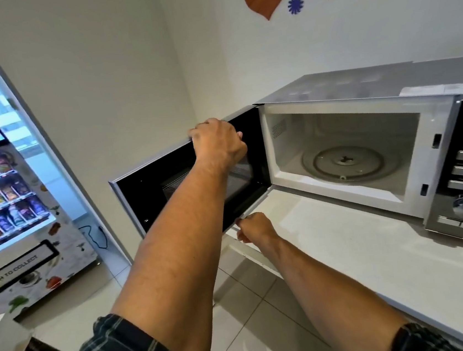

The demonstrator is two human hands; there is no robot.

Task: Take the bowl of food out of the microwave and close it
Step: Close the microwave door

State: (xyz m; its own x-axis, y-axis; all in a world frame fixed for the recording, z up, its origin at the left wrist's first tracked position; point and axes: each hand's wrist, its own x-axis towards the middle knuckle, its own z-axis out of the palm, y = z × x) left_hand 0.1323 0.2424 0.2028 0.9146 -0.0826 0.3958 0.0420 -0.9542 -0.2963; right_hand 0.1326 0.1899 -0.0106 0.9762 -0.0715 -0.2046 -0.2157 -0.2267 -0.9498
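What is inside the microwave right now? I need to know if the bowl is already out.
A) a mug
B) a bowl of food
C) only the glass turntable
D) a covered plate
C: the open microwave holds only its bare glass turntable; no bowl shows inside, and the left hand grips the top of the open door.

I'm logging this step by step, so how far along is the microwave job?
Done: the microwave cavity holds only its glass turntable; no bowl is in view. In hand: the left hand grips the open door's top edge; the right hand is at its lower edge. Left: swinging the door shut.
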